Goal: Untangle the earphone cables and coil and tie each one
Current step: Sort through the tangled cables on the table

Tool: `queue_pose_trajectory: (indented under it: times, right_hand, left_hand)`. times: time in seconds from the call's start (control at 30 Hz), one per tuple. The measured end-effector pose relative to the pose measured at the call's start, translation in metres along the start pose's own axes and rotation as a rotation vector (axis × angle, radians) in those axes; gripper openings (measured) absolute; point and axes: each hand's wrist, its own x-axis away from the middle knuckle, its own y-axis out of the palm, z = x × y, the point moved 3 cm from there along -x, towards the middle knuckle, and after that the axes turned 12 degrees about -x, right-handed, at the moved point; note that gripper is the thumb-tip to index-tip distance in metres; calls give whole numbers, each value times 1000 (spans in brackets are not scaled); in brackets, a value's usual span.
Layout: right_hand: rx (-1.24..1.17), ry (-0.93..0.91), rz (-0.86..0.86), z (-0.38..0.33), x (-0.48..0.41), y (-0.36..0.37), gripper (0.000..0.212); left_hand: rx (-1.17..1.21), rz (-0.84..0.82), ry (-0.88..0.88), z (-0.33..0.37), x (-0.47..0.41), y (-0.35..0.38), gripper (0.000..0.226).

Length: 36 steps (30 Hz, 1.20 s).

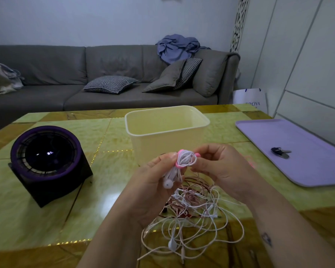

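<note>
Both hands pinch coiled white earphone

- Home living room.
- Long grey leather sofa at 11 o'clock, black-and-white houndstooth cushion on it.
- Glossy yellow-green marble-pattern coffee table at 6 o'clock.

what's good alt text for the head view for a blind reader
A left hand grips a coiled white earphone cable while the right hand pinches the pink tie round it, above a green table. A tangle of white and pink cables lies beneath, with a cream tub behind.
</note>
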Motion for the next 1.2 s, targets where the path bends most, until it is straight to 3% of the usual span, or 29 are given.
queue_pose_trajectory:
  times: [0.2, 0.37, 0.6, 0.7, 0.9, 1.0, 1.1, 1.2]
  right_hand:
    - [116, -27, -29, -5, 2, -4, 16]
    - [141, -88, -8, -4, 2, 2, 16]
    - [168, -57, -1, 0, 3, 14, 13]
    - [252, -68, 63, -3, 3, 15, 14]
    - [337, -172, 217, -13, 4, 6, 12]
    - [341, -162, 230, -13, 5, 3, 9]
    - [358, -144, 202, -11, 5, 5, 8]
    - [362, -98, 168, -7, 5, 8, 8]
  left_hand:
    - [60, 55, -68, -2, 2, 2, 20]
    - [150, -21, -89, -5, 1, 5, 35]
    - [238, 27, -129, -9, 1, 9, 16]
    - [156, 40, -96, -10, 1, 11, 19]
    - [-316, 186, 112, -7, -4, 1, 24]
    - [-522, 152, 233, 2, 3, 3, 21]
    - [-512, 123, 265, 3, 4, 3, 33]
    - [-370, 152, 221, 0, 1, 0, 28]
